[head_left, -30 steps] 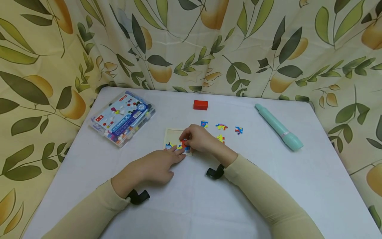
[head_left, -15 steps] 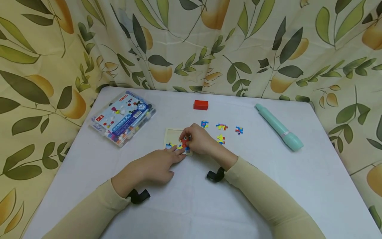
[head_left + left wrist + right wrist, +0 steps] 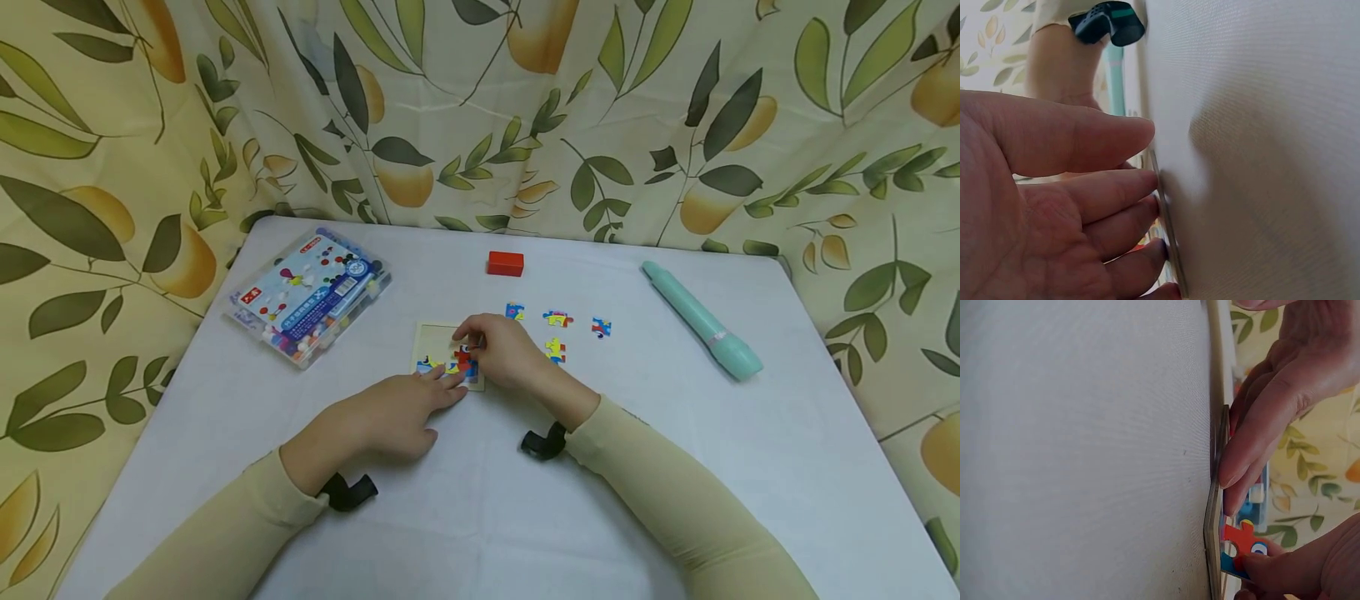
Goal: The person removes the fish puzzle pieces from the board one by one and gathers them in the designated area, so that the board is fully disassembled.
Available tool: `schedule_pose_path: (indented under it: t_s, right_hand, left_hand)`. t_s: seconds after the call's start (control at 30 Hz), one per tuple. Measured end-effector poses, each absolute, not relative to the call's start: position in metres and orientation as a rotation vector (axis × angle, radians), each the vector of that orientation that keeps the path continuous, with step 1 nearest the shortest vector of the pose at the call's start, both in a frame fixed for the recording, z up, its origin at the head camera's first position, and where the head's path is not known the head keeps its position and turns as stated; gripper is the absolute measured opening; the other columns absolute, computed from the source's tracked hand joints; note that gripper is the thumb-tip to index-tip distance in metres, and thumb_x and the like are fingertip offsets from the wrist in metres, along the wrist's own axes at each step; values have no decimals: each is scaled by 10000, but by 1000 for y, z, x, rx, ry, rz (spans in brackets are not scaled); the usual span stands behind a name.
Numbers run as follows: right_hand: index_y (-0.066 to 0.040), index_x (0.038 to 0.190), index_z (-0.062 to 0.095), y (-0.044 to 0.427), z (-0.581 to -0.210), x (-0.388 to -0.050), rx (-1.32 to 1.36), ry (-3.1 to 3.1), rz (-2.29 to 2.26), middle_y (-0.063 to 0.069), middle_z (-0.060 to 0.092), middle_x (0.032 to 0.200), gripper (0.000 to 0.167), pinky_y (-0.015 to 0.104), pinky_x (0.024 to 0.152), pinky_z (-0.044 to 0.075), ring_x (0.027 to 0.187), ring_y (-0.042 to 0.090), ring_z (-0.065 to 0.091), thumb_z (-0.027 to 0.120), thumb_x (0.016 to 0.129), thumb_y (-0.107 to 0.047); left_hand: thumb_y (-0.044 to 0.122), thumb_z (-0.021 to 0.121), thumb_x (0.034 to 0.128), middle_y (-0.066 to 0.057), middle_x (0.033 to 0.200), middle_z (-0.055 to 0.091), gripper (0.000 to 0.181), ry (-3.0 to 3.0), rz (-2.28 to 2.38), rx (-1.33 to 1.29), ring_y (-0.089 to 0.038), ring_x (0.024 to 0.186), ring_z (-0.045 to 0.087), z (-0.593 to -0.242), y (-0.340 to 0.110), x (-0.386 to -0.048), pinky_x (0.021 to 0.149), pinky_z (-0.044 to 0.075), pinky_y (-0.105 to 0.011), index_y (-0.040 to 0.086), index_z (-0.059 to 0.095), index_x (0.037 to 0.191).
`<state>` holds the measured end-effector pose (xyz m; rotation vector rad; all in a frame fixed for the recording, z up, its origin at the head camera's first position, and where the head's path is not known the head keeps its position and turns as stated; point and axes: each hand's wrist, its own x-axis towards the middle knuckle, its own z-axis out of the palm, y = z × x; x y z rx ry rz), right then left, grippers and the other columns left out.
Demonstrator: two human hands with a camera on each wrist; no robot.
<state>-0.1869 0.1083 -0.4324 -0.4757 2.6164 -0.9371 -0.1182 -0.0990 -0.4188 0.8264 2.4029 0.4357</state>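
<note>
Red is the piece (image 3: 1239, 535) which the right hand (image 3: 504, 348) pinches between thumb and fingers, over the right part of the tray (image 3: 432, 337). From the right wrist view, this piece stands tilted up from the board, so I judge that it is not yet seated; whether its lower edge already touches the place, I cannot tell. The left hand (image 3: 393, 417) holds nothing; its fingers are rather straight and spread, and their tips rest on the near part of the tray, probably to keep it steady.

As for progress, the work seems to be in its first half. Along the near side of the tray some set pieces (image 3: 426, 365) lie in place, but the fingers cover a part of them, so their exact number is not clear. The far left part of the tray shows bare board. Four loose pieces (image 3: 557, 318) wait on the worktop (image 3: 480, 517), beyond and to the right of the right hand, well apart from the box (image 3: 303, 292). These, together with the pinched one, appear to be what is left.
</note>
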Motion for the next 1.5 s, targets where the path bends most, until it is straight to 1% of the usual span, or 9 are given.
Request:
schedule_pose_path:
  t_s: [0.13, 0.23, 0.33, 0.47, 0.67, 0.83, 1.07, 1.33, 1.5]
  right_hand:
    - [-158, 1117, 810, 109, -430, -186, -470, 2629, -945, 27, 735, 1098, 228, 360, 915, 596, 1021, 220, 629, 705, 988, -1]
    - [-162, 1089, 822, 111, -428, -187, -475, 2642, -984, 35, 751, 1080, 221, 379, 914, 590, 1013, 236, 649, 699, 991, -6]
    - [-175, 1091, 831, 116, -425, -189, -472, 2655, -1026, 30, 743, 1036, 217, 356, 874, 578, 998, 234, 652, 714, 991, -21]
    - [-153, 1113, 824, 123, -418, -190, -463, 2630, -1074, 38, 713, 976, 192, 293, 796, 573, 960, 225, 639, 758, 974, -38]
    - [-118, 1100, 827, 141, -405, -191, -394, 2559, -1144, 87, 688, 946, 184, 276, 682, 585, 823, 230, 657, 772, 959, -14]
    - [-120, 1086, 839, 168, -402, -191, -333, 2583, -1135, 101, 681, 946, 199, 298, 625, 561, 760, 249, 653, 752, 956, 4]
    - [-106, 1112, 842, 217, -406, -192, -188, 2587, -1080, 122, 678, 1000, 197, 275, 605, 537, 832, 260, 615, 738, 972, -13]
    - [-87, 1154, 826, 267, -413, -189, -41, 2560, -1062, 133, 650, 1015, 193, 270, 577, 510, 703, 229, 580, 743, 984, -49]
    - [-57, 1182, 818, 288, -418, -188, 2, 2559, -1068, 123, 664, 1055, 219, 263, 582, 521, 776, 201, 593, 777, 968, -59]
  left_hand:
    - [208, 622, 1006, 33, 1758, 360, 660, 2403, 440, 827, -253, 1665, 275, -418, -99, -118, 1353, 281, -496, 210, 465, 1647]
    - [210, 625, 1008, 49, 1758, 358, 656, 2399, 446, 815, -239, 1667, 272, -417, -99, -118, 1354, 278, -497, 217, 468, 1645]
    - [215, 631, 1008, 59, 1759, 358, 660, 2397, 447, 798, -235, 1669, 269, -416, -98, -118, 1352, 280, -504, 224, 465, 1646]
    - [221, 638, 1008, 55, 1760, 360, 663, 2397, 442, 782, -240, 1677, 249, -416, -98, -117, 1350, 283, -512, 223, 463, 1648]
    - [220, 634, 1011, 58, 1765, 350, 657, 2404, 442, 785, -247, 1680, 241, -416, -97, -116, 1351, 275, -524, 219, 465, 1646]
    - [205, 618, 1014, 70, 1770, 334, 659, 2403, 443, 793, -249, 1682, 233, -416, -98, -115, 1358, 258, -516, 214, 454, 1652]
    - [202, 601, 1013, 82, 1775, 318, 669, 2403, 435, 793, -235, 1688, 210, -418, -99, -115, 1364, 245, -501, 225, 436, 1661]
    - [201, 607, 1010, 98, 1772, 327, 673, 2408, 429, 783, -222, 1686, 221, -419, -98, -114, 1360, 256, -509, 229, 438, 1661]
    - [200, 610, 1007, 96, 1771, 329, 675, 2409, 425, 784, -221, 1687, 215, -418, -98, -115, 1359, 256, -514, 229, 440, 1660]
